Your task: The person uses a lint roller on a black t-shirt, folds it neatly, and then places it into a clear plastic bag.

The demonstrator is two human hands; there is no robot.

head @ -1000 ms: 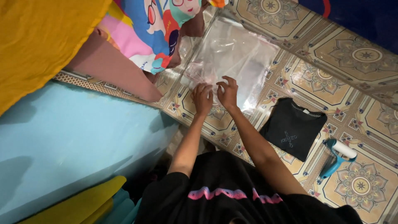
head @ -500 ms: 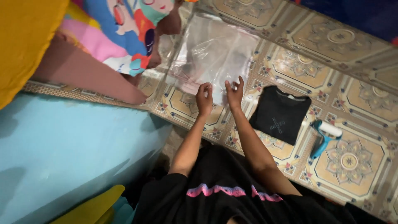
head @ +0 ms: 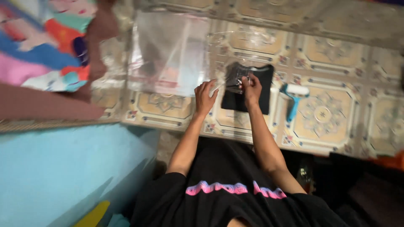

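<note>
Left hand (head: 205,96) and right hand (head: 251,87) are both pinched shut on a clear plastic bag (head: 229,84), stretched between them just above the floor (head: 332,122). A folded black shirt (head: 252,94) lies under and just beyond the right hand, partly hidden by it. Blue lint roller (head: 293,98) sits near, to the right. A stack of clear bags (head: 168,52) lies beyond the left hand. Pic is blurry.

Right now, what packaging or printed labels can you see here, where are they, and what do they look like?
Stack of clear plastic bags: on the tiled floor, upper left, flat, transparent.
Clear plastic bag: held between both hands over the folded black shirt, transparent.
Shirt print: too blurred to make out.
</note>
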